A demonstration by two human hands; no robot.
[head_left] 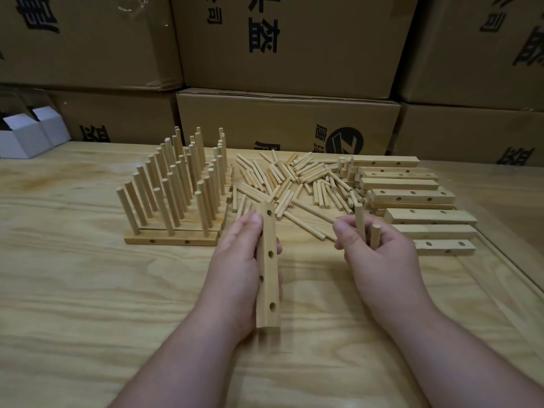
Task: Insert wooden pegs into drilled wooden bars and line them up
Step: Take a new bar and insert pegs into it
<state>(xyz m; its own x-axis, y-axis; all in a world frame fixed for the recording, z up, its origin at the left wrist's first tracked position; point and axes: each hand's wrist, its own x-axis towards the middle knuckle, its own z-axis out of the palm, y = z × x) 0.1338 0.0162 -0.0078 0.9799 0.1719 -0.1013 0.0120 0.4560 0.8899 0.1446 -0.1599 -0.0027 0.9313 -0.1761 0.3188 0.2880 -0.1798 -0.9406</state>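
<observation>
My left hand [235, 260] grips a drilled wooden bar [268, 287], held lengthwise away from me with its several empty holes facing right. My right hand [379, 254] holds two wooden pegs [359, 220] upright, a taller one between thumb and fingers and a shorter one just right of it. The two hands are apart, above the wooden table [88, 290]. Behind my left hand stands a row of finished bars with upright pegs [176, 189], set side by side.
A heap of loose pegs [294, 178] lies at the middle back of the table. Several empty drilled bars [412, 195] are stacked at the right. Cardboard boxes [288, 122] wall off the back, and small white boxes [26, 136] sit far left.
</observation>
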